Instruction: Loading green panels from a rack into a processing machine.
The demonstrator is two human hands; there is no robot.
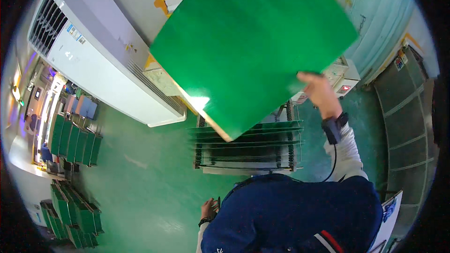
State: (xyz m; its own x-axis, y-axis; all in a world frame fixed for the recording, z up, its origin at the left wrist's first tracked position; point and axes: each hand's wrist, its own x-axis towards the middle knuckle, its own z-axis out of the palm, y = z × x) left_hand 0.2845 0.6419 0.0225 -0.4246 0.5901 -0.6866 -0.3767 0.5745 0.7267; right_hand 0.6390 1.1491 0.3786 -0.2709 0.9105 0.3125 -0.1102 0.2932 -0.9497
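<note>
The room has a shiny green floor, with a tall white air conditioner standing to the left and a clear plastic curtain at the upper right; a large green board is held up in front of the person, tilted, its pale edge showing at the lower left; the right hand pinches it near the lower right edge; the left hand hangs low beside the body, away from the board, and whether its fingers are spread or pressed together I cannot tell; a dark rack with thin boards across it stands below the green board, whose lower corner overlaps it in view; whether they touch is unclear.
</note>
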